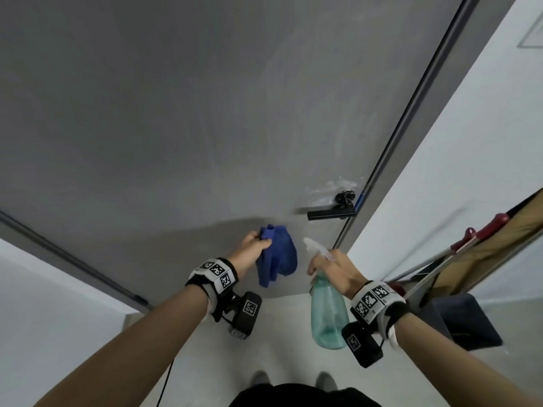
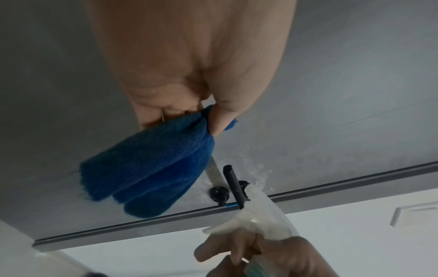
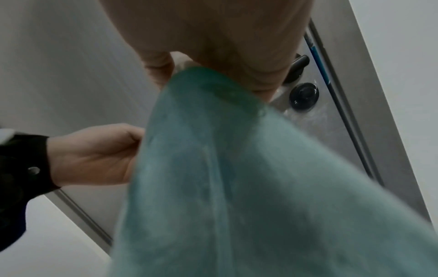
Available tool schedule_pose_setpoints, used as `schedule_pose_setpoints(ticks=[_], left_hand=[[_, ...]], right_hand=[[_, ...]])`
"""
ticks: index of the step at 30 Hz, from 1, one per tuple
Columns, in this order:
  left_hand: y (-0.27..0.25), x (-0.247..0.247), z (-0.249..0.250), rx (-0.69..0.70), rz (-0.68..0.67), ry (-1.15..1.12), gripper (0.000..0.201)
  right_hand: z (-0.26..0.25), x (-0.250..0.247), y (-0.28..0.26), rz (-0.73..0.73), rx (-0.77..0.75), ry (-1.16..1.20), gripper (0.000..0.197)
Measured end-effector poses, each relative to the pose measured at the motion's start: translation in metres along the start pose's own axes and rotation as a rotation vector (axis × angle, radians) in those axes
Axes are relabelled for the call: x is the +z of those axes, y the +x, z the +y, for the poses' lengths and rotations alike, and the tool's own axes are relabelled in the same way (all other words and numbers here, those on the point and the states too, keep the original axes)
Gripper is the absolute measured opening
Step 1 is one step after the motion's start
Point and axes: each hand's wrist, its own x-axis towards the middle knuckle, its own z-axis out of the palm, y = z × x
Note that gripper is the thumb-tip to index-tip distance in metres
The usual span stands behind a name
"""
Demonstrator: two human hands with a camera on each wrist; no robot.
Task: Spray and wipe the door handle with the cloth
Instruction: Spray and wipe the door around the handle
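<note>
We stand facing a grey door (image 1: 205, 113), both arms raised toward it. Our left hand (image 1: 252, 245) pinches the top of a blue cloth (image 1: 277, 254) between thumb and curled fingers (image 2: 220, 116), and the cloth hangs down in loose folds in front of the door, clear of the handle. Our right hand (image 1: 335, 271) is wrapped round the neck of a pale green bottle (image 1: 327, 312), one finger ahead of the others at the trigger; whether it presses the trigger we cannot tell. The clear nozzle (image 1: 313, 245) points up toward the black handle (image 1: 330, 214), which juts out level near the door's right edge, above and to the right of both hands. Just above the handle sits a round black lock knob (image 1: 346, 195), and wet streaks (image 1: 332, 186) glisten on the door around it. Red-handled poles (image 1: 476, 236) lean by the wall at the right.
</note>
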Motion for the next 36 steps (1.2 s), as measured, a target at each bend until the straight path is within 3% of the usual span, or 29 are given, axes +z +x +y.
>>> schedule_pose_setpoints(ticks=[4, 8, 11, 13, 15, 17, 18, 20, 21, 24, 27, 29, 31, 34, 36], left_hand=[[-0.007, 0.007, 0.012, 0.135, -0.012, 0.029, 0.015], [-0.012, 0.014, 0.019, 0.377, 0.114, 0.163, 0.026], [-0.015, 0.018, 0.025, 0.529, 0.086, 0.280, 0.037], [-0.019, 0.023, 0.027, 0.494, 0.047, 0.396, 0.043], [-0.026, 0.033, 0.031, 0.446, -0.102, 0.421, 0.041], [-0.033, 0.043, 0.030, 0.421, -0.282, 0.350, 0.036], [-0.035, 0.047, 0.029, 0.419, -0.326, 0.353, 0.045], [-0.040, 0.053, 0.026, 0.388, -0.345, 0.435, 0.064], [-0.045, 0.057, 0.027, 0.383, -0.325, 0.442, 0.064], [-0.046, 0.069, 0.028, 0.377, -0.218, 0.282, 0.039], [-0.048, 0.073, 0.037, 0.379, -0.130, 0.230, 0.006], [-0.044, 0.067, 0.036, 0.340, -0.012, 0.183, 0.014], [-0.042, 0.057, 0.035, 0.267, 0.077, 0.047, 0.013], [-0.042, 0.041, 0.038, 0.238, -0.022, -0.068, 0.006], [-0.044, 0.034, 0.045, 0.295, -0.160, 0.004, 0.005]], right_hand=[[-0.005, -0.007, 0.005, 0.003, -0.086, -0.046, 0.025], [-0.011, -0.014, 0.013, -0.119, -0.187, -0.113, 0.047], [-0.024, -0.019, 0.014, -0.168, -0.266, -0.048, 0.031], [-0.028, -0.022, 0.017, -0.140, -0.308, -0.039, 0.027], [-0.031, -0.022, 0.023, -0.051, -0.355, -0.062, 0.028], [-0.034, -0.020, 0.027, 0.028, -0.373, -0.111, 0.043], [-0.034, -0.019, 0.029, 0.061, -0.374, -0.137, 0.045], [-0.039, -0.017, 0.026, 0.152, -0.364, -0.176, 0.037], [-0.042, -0.017, 0.024, 0.208, -0.351, -0.170, 0.032], [-0.048, -0.017, 0.019, 0.264, -0.339, -0.130, 0.026], [-0.052, -0.021, 0.018, 0.121, -0.362, -0.055, 0.022], [-0.053, -0.032, 0.018, -0.068, -0.344, 0.098, 0.034], [-0.053, -0.050, 0.021, -0.123, -0.336, 0.154, 0.037], [-0.046, -0.072, 0.031, -0.099, -0.330, 0.115, 0.031], [-0.040, -0.075, 0.038, -0.217, -0.298, -0.010, 0.042]])
